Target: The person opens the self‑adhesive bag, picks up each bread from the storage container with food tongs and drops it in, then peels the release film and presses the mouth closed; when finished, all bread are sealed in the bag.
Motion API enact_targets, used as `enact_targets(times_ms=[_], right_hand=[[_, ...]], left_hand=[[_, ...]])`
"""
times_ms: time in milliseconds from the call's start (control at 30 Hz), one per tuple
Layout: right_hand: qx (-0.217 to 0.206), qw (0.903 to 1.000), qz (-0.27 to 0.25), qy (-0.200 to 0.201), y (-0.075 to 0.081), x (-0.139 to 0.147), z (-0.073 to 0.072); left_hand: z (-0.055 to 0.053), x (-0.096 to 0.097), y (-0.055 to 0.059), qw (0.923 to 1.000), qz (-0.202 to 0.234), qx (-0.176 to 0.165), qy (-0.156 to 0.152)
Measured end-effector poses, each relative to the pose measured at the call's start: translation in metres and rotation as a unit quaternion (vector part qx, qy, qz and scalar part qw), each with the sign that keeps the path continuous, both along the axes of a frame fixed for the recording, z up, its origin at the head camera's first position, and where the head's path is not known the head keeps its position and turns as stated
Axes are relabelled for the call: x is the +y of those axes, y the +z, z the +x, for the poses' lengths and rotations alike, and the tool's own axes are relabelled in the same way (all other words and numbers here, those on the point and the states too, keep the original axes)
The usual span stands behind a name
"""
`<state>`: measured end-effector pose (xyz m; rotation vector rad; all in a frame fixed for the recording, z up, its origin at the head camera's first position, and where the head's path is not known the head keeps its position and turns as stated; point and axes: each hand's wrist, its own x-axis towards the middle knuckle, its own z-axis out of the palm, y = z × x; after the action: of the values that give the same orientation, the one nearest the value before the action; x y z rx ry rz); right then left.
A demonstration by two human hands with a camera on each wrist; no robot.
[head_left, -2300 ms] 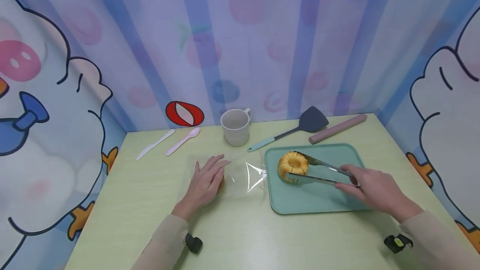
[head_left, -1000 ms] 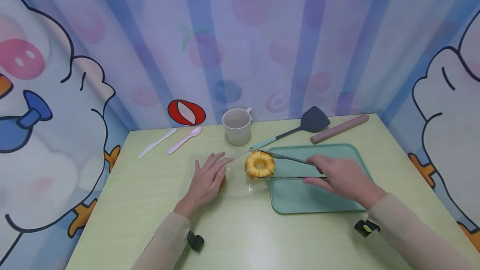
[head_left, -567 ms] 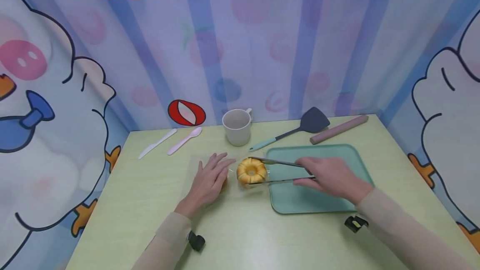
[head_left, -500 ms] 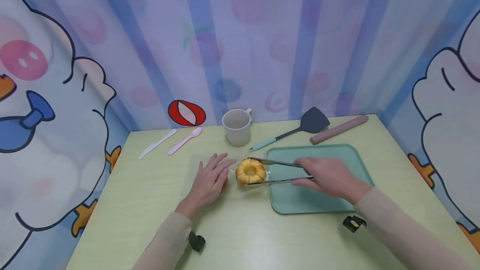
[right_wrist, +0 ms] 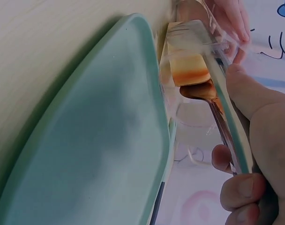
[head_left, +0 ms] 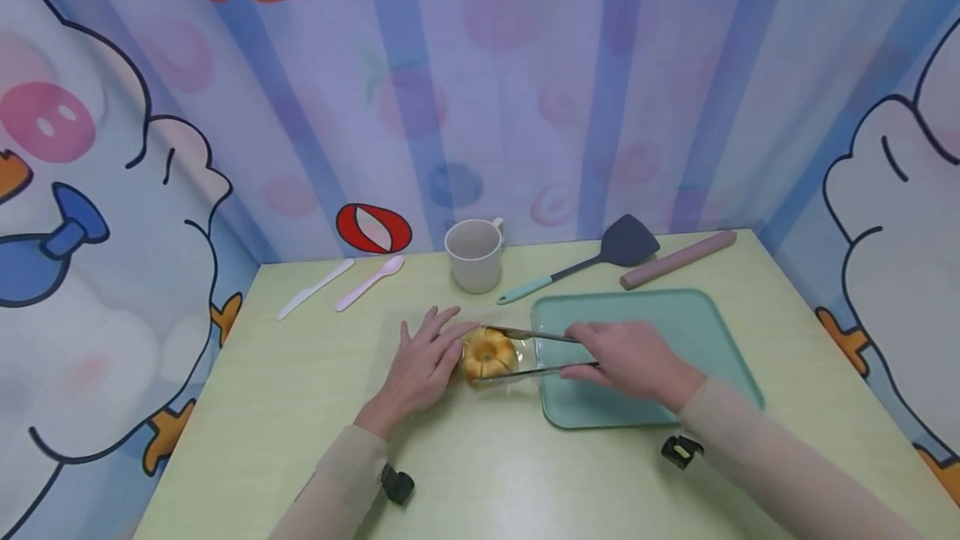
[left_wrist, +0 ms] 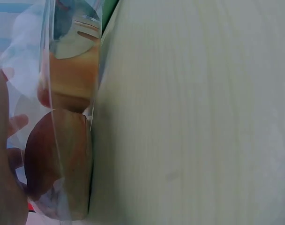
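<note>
My left hand [head_left: 420, 361] rests with extended fingers over the left part of a clear plastic bag [head_left: 528, 352]. Beneath it sits a round bun [left_wrist: 63, 164], visible through the plastic in the left wrist view but almost hidden in the head view. My right hand [head_left: 630, 361] grips metal tongs [head_left: 542, 336]. Between the tongs' ends is a golden, fluted ring-shaped bread [head_left: 491, 342], inside the bag and right beside the left hand's fingers. Seen from the right wrist, the tongs [right_wrist: 234, 119] straddle the bread [right_wrist: 189, 70].
A green tray [head_left: 708, 357] lies right of the bag, under the right hand. Along the back are a white knife [head_left: 315, 288], a pink spoon [head_left: 369, 282], a grey mug [head_left: 474, 261], a spatula [head_left: 628, 240] and a mauve rod [head_left: 678, 260].
The right hand has carried the ring-shaped bread leftward in the tongs, off the tray and into the bag, up beside the left hand. My left hand has barely shifted.
</note>
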<state>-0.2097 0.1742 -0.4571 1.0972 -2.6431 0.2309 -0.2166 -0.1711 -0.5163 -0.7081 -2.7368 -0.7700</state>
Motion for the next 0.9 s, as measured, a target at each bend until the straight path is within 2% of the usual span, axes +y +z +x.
enact_targets(times_ms=[167, 333, 500, 700, 900], right_hand=[[-0.006, 1.0000, 0.002, -0.006, -0.003, -0.005, 0.001], [-0.015, 0.9997, 0.004, -0.018, -0.005, -0.009, 0.001], [-0.046, 0.9986, 0.001, -0.026, -0.006, -0.009, 0.001], [-0.082, 0.9958, -0.007, -0.041, -0.005, 0.001, 0.003], [-0.091, 0.9946, -0.024, -0.044, 0.000, 0.016, 0.007]], left_hand=[[-0.001, -0.001, -0.001, 1.0000, 0.003, 0.006, -0.005], [0.000, -0.001, 0.000, 0.9999, 0.008, -0.005, -0.003], [0.000, -0.002, 0.000, 0.9997, 0.010, -0.022, 0.006], [-0.001, -0.001, 0.000, 0.9994, 0.008, -0.032, 0.009], [-0.001, -0.001, -0.001, 0.9996, 0.008, -0.027, 0.007]])
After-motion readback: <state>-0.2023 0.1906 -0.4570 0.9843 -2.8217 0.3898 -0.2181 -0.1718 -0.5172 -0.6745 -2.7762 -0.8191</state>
